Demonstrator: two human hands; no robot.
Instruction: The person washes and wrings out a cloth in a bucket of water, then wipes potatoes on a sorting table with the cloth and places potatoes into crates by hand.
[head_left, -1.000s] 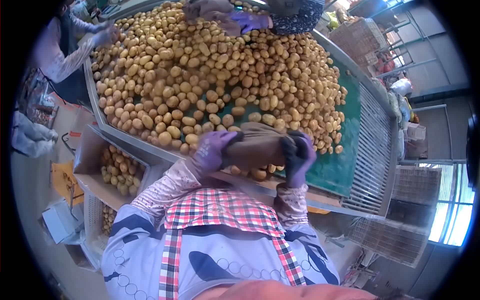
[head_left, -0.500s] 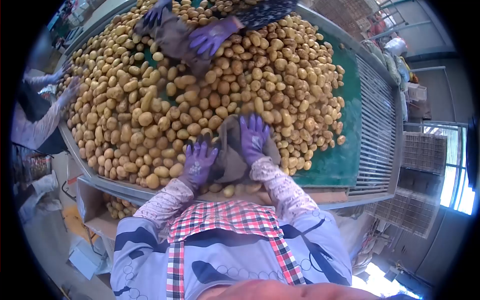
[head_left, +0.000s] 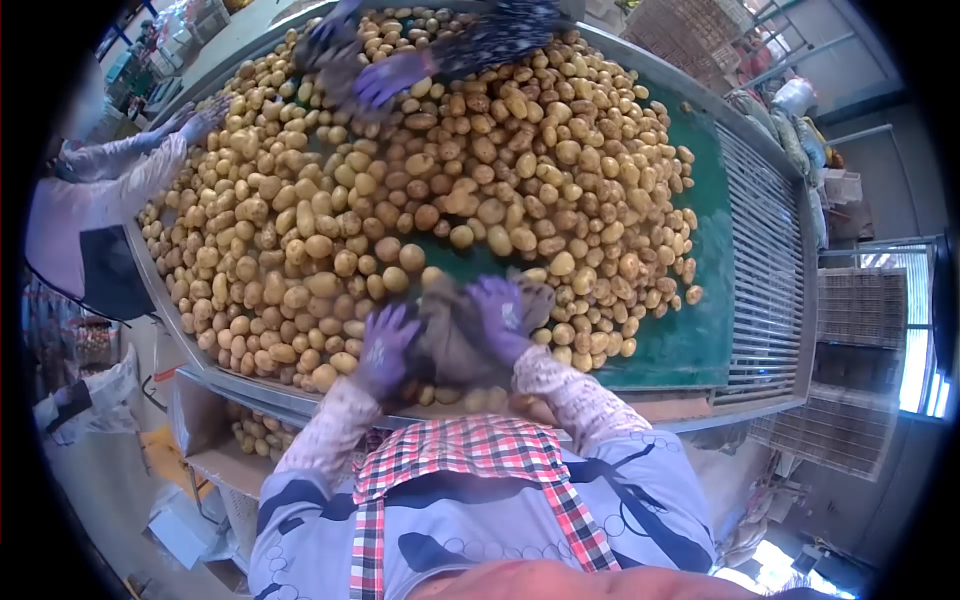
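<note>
A bunched grey-brown cloth (head_left: 447,340) lies over potatoes at the near edge of the sorting table. My left hand (head_left: 385,352), in a purple glove, holds the cloth's left side, its fingers partly spread over it. On the right part of the cloth, my right hand (head_left: 503,318) grips with bent fingers, also in a purple glove. Both hands and the cloth are slightly blurred. A wide heap of potatoes (head_left: 300,240) surrounds the cloth. Just beyond it a strip of green table surface (head_left: 455,264) shows.
Across the table a co-worker's purple-gloved hands (head_left: 392,78) work with another dark cloth. A second person's gloved hands (head_left: 203,122) reach in from the left. A slatted metal grate (head_left: 768,270) forms the right end. A box of potatoes (head_left: 262,432) stands below the left edge.
My hands have drawn the cloth towards my body, baring green surface beyond it. The co-worker opposite has shifted their cloth away. The person at left has reached further over the potatoes.
</note>
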